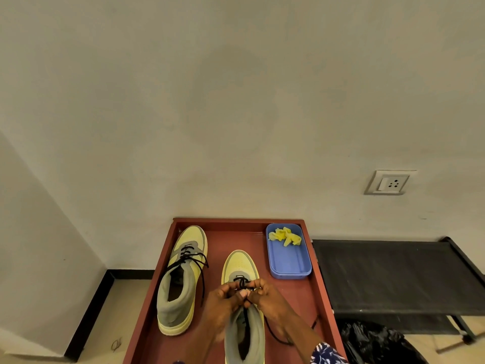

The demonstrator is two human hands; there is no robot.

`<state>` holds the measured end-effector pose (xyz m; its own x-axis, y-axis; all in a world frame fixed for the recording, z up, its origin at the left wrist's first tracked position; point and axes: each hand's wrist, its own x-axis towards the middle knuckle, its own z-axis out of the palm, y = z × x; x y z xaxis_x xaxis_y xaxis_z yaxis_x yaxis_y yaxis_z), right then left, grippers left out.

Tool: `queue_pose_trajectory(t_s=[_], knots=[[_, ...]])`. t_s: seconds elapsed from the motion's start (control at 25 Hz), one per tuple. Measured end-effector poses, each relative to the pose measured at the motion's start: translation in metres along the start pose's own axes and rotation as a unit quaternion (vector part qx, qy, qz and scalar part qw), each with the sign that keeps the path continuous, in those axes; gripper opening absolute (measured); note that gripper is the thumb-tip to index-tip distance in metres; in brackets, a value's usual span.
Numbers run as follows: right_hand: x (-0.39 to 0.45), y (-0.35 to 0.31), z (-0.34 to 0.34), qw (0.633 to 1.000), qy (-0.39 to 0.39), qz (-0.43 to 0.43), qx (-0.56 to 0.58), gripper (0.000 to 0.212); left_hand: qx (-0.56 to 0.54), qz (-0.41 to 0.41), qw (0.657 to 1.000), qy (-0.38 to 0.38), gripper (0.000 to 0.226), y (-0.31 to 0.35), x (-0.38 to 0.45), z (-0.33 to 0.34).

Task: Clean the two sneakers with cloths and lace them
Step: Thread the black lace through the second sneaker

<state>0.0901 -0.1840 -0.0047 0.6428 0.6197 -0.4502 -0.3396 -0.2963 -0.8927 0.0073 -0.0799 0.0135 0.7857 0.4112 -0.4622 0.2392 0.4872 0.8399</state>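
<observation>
— What's closest to you?

— The near sneaker (242, 306), right under my chin. Its long axis runs straight away from me: grey heel collar toward me, yellow toe pointing at the wall (236, 101). It stands upright on the red bench (322, 298).

— And your hands?

— Both over its tongue. My left hand (221, 302) has its fingers curled, the grip pinching the black lace (242, 282) at the eyelets. My right hand (267, 300) grips the same lace from the other side, fingertips nearly touching the left's. A loose end trails off the shoe's right side onto the bench (it runs under my forearm, so I can't see all of it).

— The other shoe?

— The far sneaker (181, 279) sits to the left, well apart from my hands, lying almost parallel, toe tilted slightly right toward the wall. Its black lace is threaded, with the ends hanging loose.

— Any cloth?

— A crumpled yellow cloth (286, 236) lies in the far end of the blue tray (288, 264), at the bench's far right corner.
</observation>
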Motion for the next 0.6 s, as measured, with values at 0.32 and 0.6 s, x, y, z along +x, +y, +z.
queue_pose_trajectory(t_s=[0.32, 0.6], knots=[[0.0, 0.005, 0.001, 0.999, 0.006, -0.036, -0.037, 0.005, 0.013, -0.025, 0.999, 0.035, 0.017, 0.001, 0.006, 0.0], [-0.004, 0.011, 0.003, 0.992, 0.032, -0.055, -0.113, 0.01, 0.076, 0.004, 0.984, 0.164, 0.024, -0.006, 0.01, 0.009]])
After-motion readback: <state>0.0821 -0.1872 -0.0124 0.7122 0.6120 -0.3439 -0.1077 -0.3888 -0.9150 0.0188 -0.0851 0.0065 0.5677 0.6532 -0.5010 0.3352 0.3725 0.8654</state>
